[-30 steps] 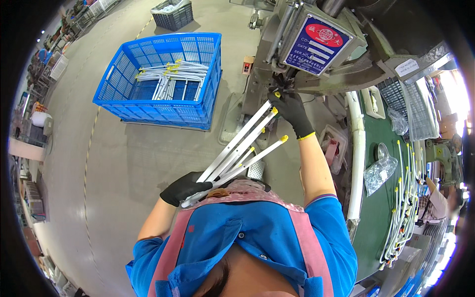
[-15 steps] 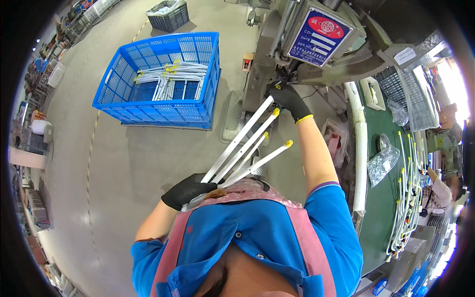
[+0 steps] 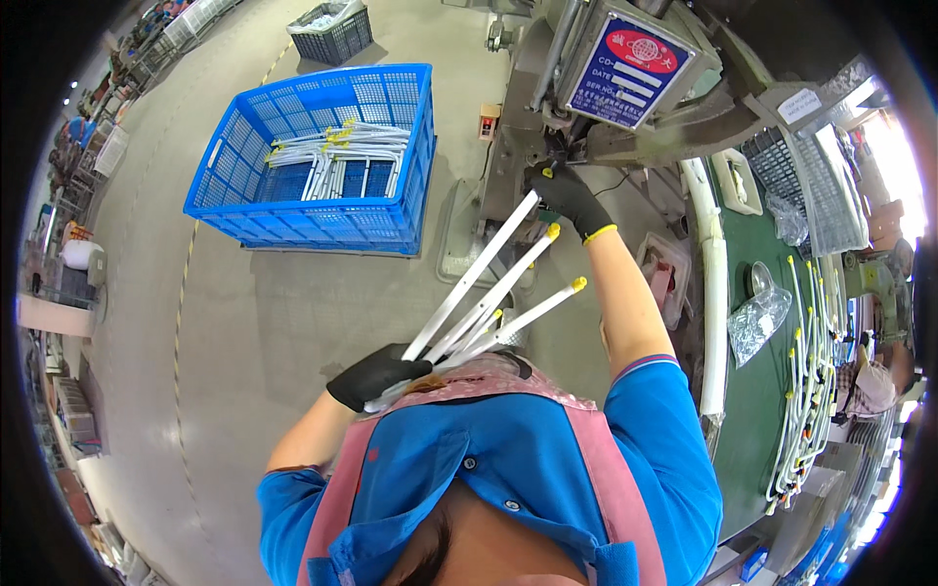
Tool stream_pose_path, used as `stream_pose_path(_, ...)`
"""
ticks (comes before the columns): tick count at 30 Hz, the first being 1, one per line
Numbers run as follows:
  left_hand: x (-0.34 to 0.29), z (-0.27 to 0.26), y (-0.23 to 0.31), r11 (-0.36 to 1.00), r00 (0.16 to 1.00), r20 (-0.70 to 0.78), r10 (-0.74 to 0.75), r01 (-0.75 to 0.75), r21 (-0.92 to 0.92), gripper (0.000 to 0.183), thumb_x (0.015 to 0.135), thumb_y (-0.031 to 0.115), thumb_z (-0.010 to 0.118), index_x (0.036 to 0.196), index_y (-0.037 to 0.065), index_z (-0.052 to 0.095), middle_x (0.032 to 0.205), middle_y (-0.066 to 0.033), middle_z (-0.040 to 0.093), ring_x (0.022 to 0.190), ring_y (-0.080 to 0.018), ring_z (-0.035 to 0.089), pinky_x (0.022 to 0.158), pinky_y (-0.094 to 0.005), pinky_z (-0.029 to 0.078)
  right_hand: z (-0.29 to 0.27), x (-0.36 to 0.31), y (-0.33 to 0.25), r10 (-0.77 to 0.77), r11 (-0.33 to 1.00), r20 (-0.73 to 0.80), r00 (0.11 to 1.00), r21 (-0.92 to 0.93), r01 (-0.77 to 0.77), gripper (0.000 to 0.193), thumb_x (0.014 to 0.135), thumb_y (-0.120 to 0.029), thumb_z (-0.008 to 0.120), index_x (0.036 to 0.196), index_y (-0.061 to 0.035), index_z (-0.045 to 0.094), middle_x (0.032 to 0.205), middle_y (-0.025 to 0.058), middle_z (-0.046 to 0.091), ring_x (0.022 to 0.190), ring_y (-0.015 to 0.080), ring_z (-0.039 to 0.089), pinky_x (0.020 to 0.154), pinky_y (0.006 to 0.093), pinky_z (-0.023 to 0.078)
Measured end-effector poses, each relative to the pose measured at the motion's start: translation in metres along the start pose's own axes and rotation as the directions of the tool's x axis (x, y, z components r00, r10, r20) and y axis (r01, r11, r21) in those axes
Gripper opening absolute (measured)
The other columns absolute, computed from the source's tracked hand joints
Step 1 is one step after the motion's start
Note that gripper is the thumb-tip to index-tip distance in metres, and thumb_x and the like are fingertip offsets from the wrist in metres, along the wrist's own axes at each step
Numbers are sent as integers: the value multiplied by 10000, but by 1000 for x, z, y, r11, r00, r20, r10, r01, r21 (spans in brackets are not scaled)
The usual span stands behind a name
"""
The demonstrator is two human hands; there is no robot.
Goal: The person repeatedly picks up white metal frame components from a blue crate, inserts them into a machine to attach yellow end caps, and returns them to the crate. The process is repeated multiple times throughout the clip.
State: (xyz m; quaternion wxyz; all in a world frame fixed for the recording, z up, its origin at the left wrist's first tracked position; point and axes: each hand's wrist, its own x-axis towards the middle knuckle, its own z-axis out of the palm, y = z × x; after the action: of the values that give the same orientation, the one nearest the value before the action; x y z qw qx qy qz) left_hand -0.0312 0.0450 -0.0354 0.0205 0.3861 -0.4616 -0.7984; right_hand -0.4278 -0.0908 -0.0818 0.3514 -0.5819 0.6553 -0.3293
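- Left hand (image 3: 379, 376), black-gloved, closes around the lower ends of several white tubes (image 3: 469, 278) just in front of the pink apron (image 3: 489, 383); I see their upper ends fan out, some with yellow tips (image 3: 553, 230);
- Right hand (image 3: 570, 198), also gloved, curls around the upper end of one of these tubes, just below the head of a grey machine (image 3: 674, 146); from my remote post I cannot tell whether that end touches the machine;
- Blue crate (image 3: 313, 230) on the floor (image 3: 293, 332), well apart from both hands, holds more such tubes;
- Green table (image 3: 747, 420), at right, carries bent tubes (image 3: 796, 410) beside a clear bag (image 3: 760, 322).
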Motion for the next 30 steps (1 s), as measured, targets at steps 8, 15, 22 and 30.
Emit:
stream_pose_path(8, -4, -2, 1, 979, 1000, -19, -5, 9, 206, 250, 920, 192, 522, 1031, -13, 612, 873, -47, 618, 800, -113, 534, 743, -274, 438, 5, -1, -1, 57, 991, -22, 998, 122, -54, 107, 779, -99, 569, 764, -5, 619, 713, 56, 630, 654, 147, 579, 605, 299, 455)
stream_pose_path(15, 12, -12, -18, 918, 995, 72, 63, -86, 388, 321, 939, 221, 517, 1155, 1, 607, 1027, -107, 664, 925, -149, 593, 829, -278, 458, 3, -11, -11, -130, 963, -24, 991, -240, 121, 215, 798, -204, 519, 787, -14, 620, 669, 92, 595, 640, 208, 584, 596, 349, 453)
stream_pose_path(22, 12, -14, 2, 851, 992, -37, -117, 120, 511, 365, 945, 322, 519, 1115, 14, 617, 897, -86, 653, 800, -148, 549, 743, -297, 445, 10, -6, -2, -41, 999, -36, 999, -4, 41, 169, 780, -129, 538, 815, 1, 642, 741, 115, 656, 681, 213, 636, 649, 333, 499)
stream_pose_path(30, 15, -18, -19, 920, 998, 54, 18, -37, 389, 376, 950, 314, 521, 1131, -6, 599, 904, -71, 653, 819, -131, 546, 750, -297, 444, 12, -19, -24, 155, 957, -35, 987, 255, -141, 148, 764, -76, 562, 819, 40, 636, 771, 124, 676, 721, 206, 644, 681, 313, 500)
